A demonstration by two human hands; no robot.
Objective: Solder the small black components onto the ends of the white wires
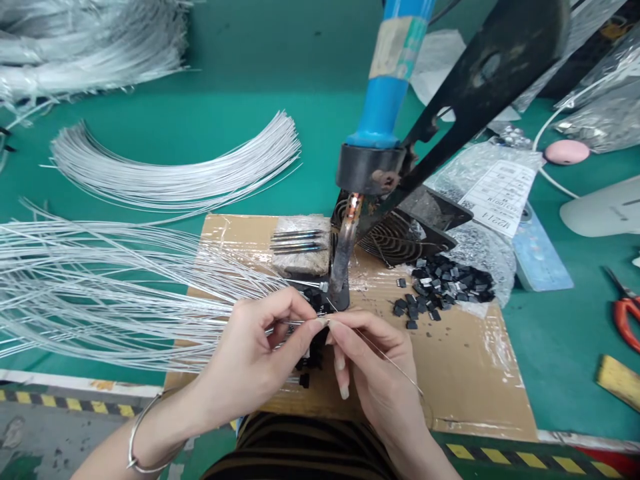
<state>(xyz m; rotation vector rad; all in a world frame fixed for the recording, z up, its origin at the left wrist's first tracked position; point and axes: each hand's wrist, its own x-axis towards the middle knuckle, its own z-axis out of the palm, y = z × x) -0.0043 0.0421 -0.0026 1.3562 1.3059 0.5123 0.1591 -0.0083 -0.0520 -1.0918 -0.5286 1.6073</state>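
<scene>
Below the tip of a blue-handled soldering iron (pixel 377 110) fixed in a stand, my two hands meet, fingertips touching or nearly so. My left hand (pixel 273 353) is closed in a pinch on a thin white wire (pixel 295 323) that runs off to the left. Between finger and thumb of my right hand (pixel 380 360) is a fine solder wire (pixel 395 365), trailing down to the right across the hand. Whatever sits right at the fingertips is too small to make out. Several finished-looking wire ends with black connectors (pixel 303 381) lie beneath the hands, partly hidden.
Many loose white wires (pixel 125 293) spread at left; a tied bundle (pixel 175 177) lies behind. Small black connectors (pixel 445 283) are heaped on the cardboard (pixel 465 373), near a black fan (pixel 395 233). A pad (pixel 301 260) holds dark rods. Red-handled pliers (pixel 625 320) lie far right.
</scene>
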